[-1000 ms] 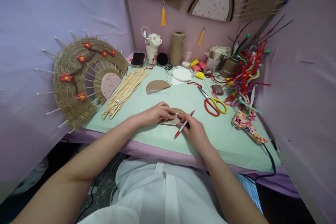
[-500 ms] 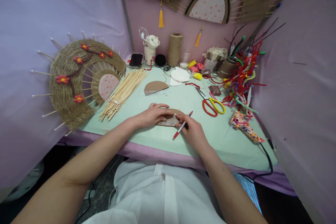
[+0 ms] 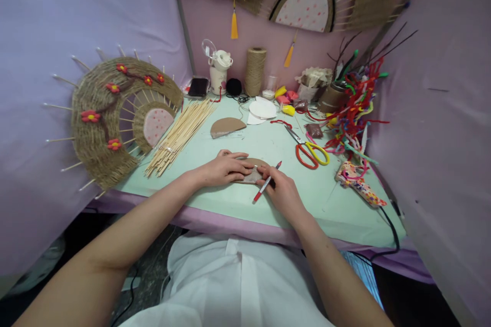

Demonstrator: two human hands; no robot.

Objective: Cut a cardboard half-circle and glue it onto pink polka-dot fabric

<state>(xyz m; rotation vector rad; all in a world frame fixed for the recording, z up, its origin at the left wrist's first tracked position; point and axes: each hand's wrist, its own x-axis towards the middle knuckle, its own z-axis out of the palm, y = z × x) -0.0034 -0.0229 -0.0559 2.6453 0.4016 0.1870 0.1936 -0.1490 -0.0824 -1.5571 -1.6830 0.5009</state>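
Lilac cloth walls (image 3: 95, 15) are enclosing a pale green table (image 3: 226, 202). Red-flowered twine fan (image 3: 92, 140): is standing at left. Stick bundle (image 3: 182, 135): is lying beside it. Left hand (image 3: 222, 169): fingers are resting on a cardboard half-disc (image 3: 252, 178), centrally near the table's front edge; whether they are pinching, cannot tell. Right hand (image 3: 282, 189): fingers are clamping a red-ended pen (image 3: 264, 186), fingertips touching the half-disc.

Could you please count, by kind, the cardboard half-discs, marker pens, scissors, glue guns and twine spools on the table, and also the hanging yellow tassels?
Cardboard half-discs: 2, one under the hands, one farther back
Marker pen: 1, in the right hand
Scissors: 1 pair
Glue gun: 1
Twine spool: 1
Yellow tassels: 2
Total: 8
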